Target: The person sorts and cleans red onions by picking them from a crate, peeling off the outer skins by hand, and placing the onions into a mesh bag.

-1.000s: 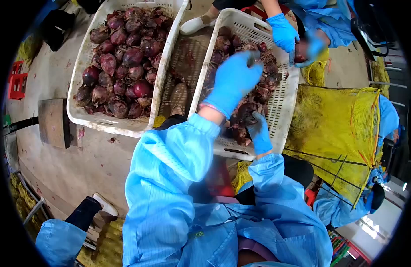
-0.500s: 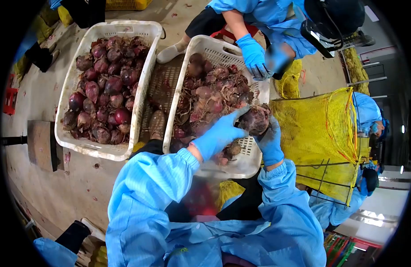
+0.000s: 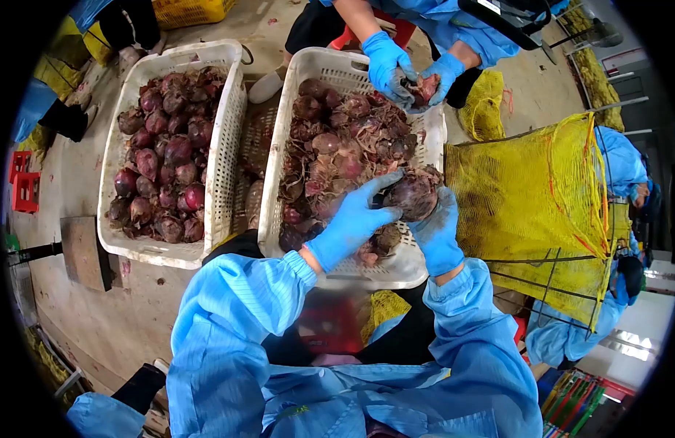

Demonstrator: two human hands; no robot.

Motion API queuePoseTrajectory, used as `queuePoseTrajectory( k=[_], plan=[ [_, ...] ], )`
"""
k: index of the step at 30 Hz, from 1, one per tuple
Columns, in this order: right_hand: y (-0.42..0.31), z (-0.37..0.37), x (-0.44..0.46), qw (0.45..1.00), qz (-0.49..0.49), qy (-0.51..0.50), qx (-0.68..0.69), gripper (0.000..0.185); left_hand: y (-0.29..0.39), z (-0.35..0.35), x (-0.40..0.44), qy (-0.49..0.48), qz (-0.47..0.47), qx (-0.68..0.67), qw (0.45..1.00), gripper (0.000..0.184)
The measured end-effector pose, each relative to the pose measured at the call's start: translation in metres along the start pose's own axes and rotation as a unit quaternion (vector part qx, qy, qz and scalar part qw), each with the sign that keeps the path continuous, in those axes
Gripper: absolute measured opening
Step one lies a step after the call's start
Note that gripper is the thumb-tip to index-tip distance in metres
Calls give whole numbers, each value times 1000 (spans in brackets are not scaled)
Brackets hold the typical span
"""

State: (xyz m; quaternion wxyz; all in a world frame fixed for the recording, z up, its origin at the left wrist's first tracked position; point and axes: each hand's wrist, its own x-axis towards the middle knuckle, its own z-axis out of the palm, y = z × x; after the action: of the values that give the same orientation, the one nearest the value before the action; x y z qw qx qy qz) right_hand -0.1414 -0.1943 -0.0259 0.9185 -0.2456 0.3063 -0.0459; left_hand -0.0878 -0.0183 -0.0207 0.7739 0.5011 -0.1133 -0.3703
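Between my two blue-gloved hands is a large dark red onion (image 3: 414, 196) with dry, loose skin, held above the right end of a white plastic crate (image 3: 434, 150). My left hand (image 3: 358, 223) grips its left side, thumb and forefinger against the skin. My right hand (image 3: 437, 232) cups it from the right and below, the glove's fingertips soiled. Under them the crate holds many red onions (image 3: 326, 144) with peeling, papery skins. Across the crate, a co-worker's gloved hands (image 3: 387, 69) hold a smaller reddish onion (image 3: 425, 89).
To the left stands a second white crate (image 3: 224, 157) of red onions (image 3: 178, 150). A yellow mesh bag (image 3: 527, 197) hangs on a metal frame at the right. A wooden block (image 3: 83, 252) is on the floor at far left. Other people in blue work around.
My hands still hold the onion, turned slightly between them. The co-worker's hands have come together and now show a smaller onion. The whole view has shifted a little.
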Motion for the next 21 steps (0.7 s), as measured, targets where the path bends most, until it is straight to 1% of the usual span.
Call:
queuePoseTrajectory(
  k=[3, 4, 6, 7, 9, 10, 11, 12, 13, 14, 15, 16, 18, 20, 21],
  plan=[
    [3, -3, -9, 1000, 2, -11, -20, 41, -3, 3, 1, 9, 7, 8, 1000, 61],
    [3, -3, -9, 1000, 8, 8, -23, 42, -7, 3, 2, 12, 10, 8, 1000, 60],
    [4, -1, -7, 998, 25, 43, -30, 42, -28, 3, 9, 42, 62, 92, 993, 61],
    [6, 0, -6, 998, 24, 48, -27, 42, -26, 7, 9, 57, 86, 135, 985, 62],
    [10, 2, 0, 998, 24, 56, -23, 43, -23, 16, 6, 105, 133, 302, 938, 64],
    [14, -1, 7, 998, 5, 35, -46, 45, -13, 23, 3, 128, 156, 381, 902, 65],
    [15, -10, 14, 998, 31, 43, -17, 46, -7, 31, 0, 147, 201, 439, 863, 70],
    [26, -34, 19, 997, -5, -64, -35, 46, -1, 35, -1, 125, 252, 461, 842, 70],
    [37, -51, 21, 983, -40, -172, -53, 47, 4, 37, -2, 104, 302, 481, 816, 70],
    [46, -46, 19, 968, -36, -247, -24, 46, 8, 38, -4, 87, 331, 490, 801, 70],
    [57, -41, 18, 954, 1, -297, 27, 46, 11, 38, -5, 71, 361, 499, 785, 71],
    [67, -34, 21, 937, 41, -340, 74, 46, 13, 37, -5, 62, 363, 498, 785, 70],
    [94, -4, 21, 901, 116, -396, 134, 46, 17, 30, -1, 78, 368, 468, 799, 70],
    [121, 26, 27, 876, 169, -422, 163, 46, 21, 24, 5, 84, 373, 446, 809, 69],
    [132, 39, 31, 873, 185, -422, 162, 46, 23, 22, 7, 90, 372, 441, 812, 69]
  ],
)
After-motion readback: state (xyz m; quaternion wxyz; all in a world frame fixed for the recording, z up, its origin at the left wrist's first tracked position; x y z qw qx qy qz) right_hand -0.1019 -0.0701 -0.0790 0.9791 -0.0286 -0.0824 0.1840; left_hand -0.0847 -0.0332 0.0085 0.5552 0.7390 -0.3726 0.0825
